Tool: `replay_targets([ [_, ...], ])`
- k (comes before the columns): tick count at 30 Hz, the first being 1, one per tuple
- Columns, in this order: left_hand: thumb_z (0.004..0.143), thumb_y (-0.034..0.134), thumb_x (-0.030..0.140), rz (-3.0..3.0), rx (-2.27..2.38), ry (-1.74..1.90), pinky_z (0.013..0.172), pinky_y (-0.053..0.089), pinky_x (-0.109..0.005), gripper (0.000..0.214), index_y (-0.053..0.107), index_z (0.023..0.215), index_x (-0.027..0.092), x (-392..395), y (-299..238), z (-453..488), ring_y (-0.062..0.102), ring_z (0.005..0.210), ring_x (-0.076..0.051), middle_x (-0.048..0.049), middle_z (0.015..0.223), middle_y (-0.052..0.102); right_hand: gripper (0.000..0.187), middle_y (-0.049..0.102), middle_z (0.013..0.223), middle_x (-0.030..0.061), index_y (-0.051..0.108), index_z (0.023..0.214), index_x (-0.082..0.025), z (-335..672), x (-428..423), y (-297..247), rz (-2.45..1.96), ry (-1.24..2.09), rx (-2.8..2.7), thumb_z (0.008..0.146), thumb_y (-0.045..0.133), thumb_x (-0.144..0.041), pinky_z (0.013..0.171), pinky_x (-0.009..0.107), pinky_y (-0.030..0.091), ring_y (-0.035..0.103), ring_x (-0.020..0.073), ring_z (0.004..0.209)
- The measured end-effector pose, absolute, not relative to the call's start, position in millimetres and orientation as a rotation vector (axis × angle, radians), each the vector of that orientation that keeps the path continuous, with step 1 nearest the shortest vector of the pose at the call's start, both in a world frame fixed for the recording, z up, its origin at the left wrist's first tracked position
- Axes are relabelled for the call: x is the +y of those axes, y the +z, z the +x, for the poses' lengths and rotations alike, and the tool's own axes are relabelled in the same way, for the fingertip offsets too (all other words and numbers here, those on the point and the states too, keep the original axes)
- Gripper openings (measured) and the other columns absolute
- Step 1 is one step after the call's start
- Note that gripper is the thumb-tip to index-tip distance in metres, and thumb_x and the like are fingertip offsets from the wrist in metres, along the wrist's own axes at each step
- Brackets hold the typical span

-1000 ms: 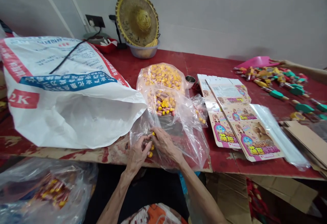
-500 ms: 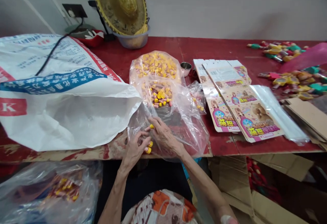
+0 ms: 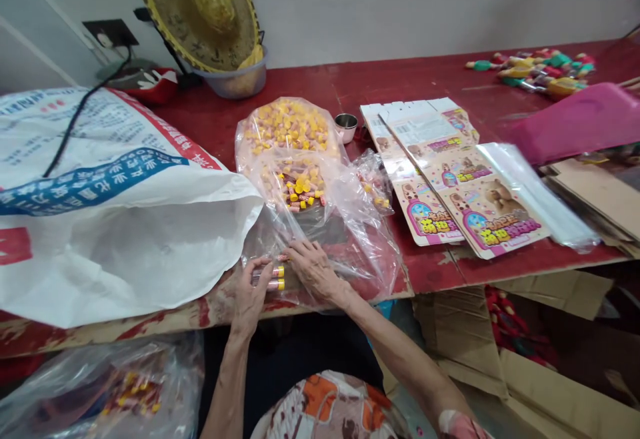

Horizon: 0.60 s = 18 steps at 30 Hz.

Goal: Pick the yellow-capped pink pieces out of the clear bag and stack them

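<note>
Two small pink-patterned tubes with yellow caps (image 3: pixel 277 285) lie side by side at the table's front edge, caps to the right. My left hand (image 3: pixel 250 300) curls its fingers and thumb around their left ends. Just above them, the fingertips of my right hand (image 3: pixel 317 272) press together on another small tube (image 3: pixel 283 257), mostly hidden. Under my hands spreads the loose, clear mouth of a plastic bag (image 3: pixel 345 225). Many more yellow-capped tubes (image 3: pixel 300 185) fill the bag behind my hands.
A large white woven sack (image 3: pixel 165 252) lies open at left. Printed cards (image 3: pixel 490 205), clear sleeves (image 3: pixel 545 199) and a metal cup (image 3: pixel 345 127) are on the right. A fan (image 3: pixel 210 12) stands behind. A bag of tubes (image 3: pixel 133 392) is below left, cardboard boxes (image 3: pixel 460 332) below right.
The view has shifted. The two tubes by my left hand now lie parallel, caps to the right. The tube at my right fingertips sits lower against the table. At far right, the pink thing covers more toys.
</note>
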<state>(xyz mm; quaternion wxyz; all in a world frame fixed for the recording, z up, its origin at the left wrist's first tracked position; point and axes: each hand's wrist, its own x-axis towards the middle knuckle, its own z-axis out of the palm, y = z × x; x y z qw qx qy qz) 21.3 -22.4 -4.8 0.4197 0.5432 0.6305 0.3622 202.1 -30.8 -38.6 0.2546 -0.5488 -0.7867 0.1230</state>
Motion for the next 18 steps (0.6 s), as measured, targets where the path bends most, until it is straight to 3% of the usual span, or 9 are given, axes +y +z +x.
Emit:
replay_targets([
  [4, 0.089, 0.061, 0.067, 1.632, 1.607, 0.963, 0.07, 0.06, -0.031, 0.047, 0.07, 0.099, 0.022, -24, -7, 19, 0.073, 0.079, -0.021, -0.005, 0.091, 0.076, 0.022, 0.072, 0.114, 0.0068, 0.066, 0.119, -0.023, 203, -31, -42, -1.504, 0.362, -2.018, 0.108, 0.047, -0.017, 0.091, 0.036, 0.048, 0.064, 0.0228, 0.104],
  [10, 0.105, 0.043, 0.043, 2.225, 1.556, 0.938, 0.065, 0.053, -0.027, 0.034, 0.064, 0.089, 0.022, -32, -18, 28, 0.068, 0.072, -0.017, -0.0047, 0.086, 0.069, 0.038, 0.072, 0.128, 0.0076, 0.061, 0.14, -0.026, 203, -40, -51, -1.522, 0.391, -1.836, 0.106, 0.048, -0.015, 0.097, 0.038, 0.048, 0.066, 0.0242, 0.114],
  [14, 0.106, 0.047, 0.032, 2.314, 1.498, 1.026, 0.069, 0.052, -0.026, 0.023, 0.064, 0.094, 0.022, -37, -7, 33, 0.066, 0.077, -0.017, -0.0036, 0.087, 0.066, 0.042, 0.071, 0.133, 0.0094, 0.057, 0.145, -0.025, 202, -40, -57, -1.53, 0.409, -1.757, 0.104, 0.05, -0.016, 0.103, 0.04, 0.047, 0.065, 0.0249, 0.122],
  [18, 0.103, 0.05, 0.032, 2.285, 1.551, 1.018, 0.067, 0.052, -0.027, 0.022, 0.062, 0.089, 0.022, -32, -7, 34, 0.064, 0.073, -0.017, -0.0032, 0.086, 0.064, 0.032, 0.073, 0.124, 0.0081, 0.064, 0.132, -0.024, 203, -40, -56, -1.552, 0.425, -1.759, 0.104, 0.05, -0.018, 0.1, 0.039, 0.047, 0.067, 0.0248, 0.113],
])
